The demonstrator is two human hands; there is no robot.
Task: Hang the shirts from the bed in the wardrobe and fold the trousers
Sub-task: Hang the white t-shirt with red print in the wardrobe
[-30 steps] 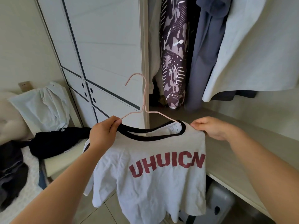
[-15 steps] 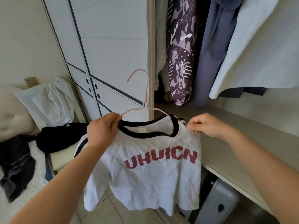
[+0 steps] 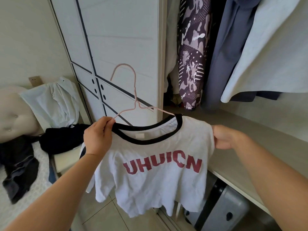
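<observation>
Both hands are holding a white shirt [image 3: 158,165] up before the open wardrobe [image 3: 125,39]: the left hand [image 3: 98,136] is pinching the collar [image 3: 150,142] and one hanger [image 3: 135,97] arm together, the right hand [image 3: 223,138] is gripping the far shoulder. That hanger arm is showing bare, so the collar is probably needing stretching over it before hooking up.

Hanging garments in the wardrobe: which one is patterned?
The purple camouflage-print garment, left of the plain blue-grey garment and the plain pale garment; it alone carries a print.
</observation>
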